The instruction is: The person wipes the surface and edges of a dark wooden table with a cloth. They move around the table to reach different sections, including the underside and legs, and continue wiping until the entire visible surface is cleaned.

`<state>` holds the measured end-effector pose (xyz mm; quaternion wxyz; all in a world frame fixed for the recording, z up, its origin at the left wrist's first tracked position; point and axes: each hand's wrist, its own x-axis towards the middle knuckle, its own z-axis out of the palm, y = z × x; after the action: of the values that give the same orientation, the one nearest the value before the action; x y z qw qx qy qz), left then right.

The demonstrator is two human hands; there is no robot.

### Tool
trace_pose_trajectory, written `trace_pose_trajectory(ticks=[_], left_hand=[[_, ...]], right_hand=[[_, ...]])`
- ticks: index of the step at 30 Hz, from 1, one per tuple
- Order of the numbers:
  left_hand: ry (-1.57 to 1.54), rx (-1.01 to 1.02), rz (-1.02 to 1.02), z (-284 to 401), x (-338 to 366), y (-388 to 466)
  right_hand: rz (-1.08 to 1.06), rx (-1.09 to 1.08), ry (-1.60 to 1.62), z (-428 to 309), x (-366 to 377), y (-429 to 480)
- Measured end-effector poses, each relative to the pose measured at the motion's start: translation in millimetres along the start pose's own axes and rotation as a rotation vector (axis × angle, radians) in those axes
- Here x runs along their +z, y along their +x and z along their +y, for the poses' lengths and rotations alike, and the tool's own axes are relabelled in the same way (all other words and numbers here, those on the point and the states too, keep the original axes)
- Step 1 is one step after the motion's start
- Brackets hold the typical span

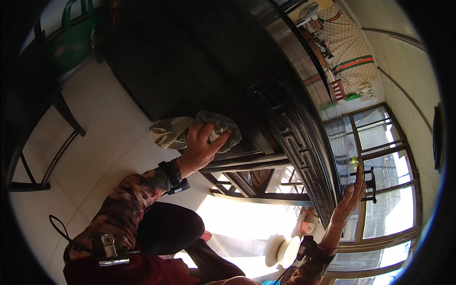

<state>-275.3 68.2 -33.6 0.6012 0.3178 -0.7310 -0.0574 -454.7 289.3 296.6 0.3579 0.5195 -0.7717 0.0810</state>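
My left hand (201,148) is closed on a bunched grey and beige patterned cloth (171,130), pressed to the dark wooden side panel (185,71) of a large piece of furniture. Part of the cloth hangs off the panel's edge over the tiled floor. Carved fretwork (299,149) runs along the furniture below its glossy top (310,67). At the right, my right hand (351,203) lies at the far part of that top's edge, fingers extended and holding nothing visible. Both wrists wear black straps with small devices.
A dark wooden chair (67,117) stands at the left, near a green bag (71,50). A round pale stool (288,252) is at the lower right. Beyond the top are a patterned covered surface (351,42), a dark chair back (372,185) and windows (386,171).
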Motion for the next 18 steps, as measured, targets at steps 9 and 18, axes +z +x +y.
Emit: trace_pose_trajectory(ticks=[9, 18], left_hand=[[0.081, 0.448, -0.368, -11.6, 27.2, -86.3], [-0.010, 0.182, -0.491, -33.9, -20.8, -99.1]], right_hand=[[0.086, 0.047, -0.012, -0.6, 3.6, -5.3], [0.130, 0.055, -0.019, -2.5, 6.7, -9.7]])
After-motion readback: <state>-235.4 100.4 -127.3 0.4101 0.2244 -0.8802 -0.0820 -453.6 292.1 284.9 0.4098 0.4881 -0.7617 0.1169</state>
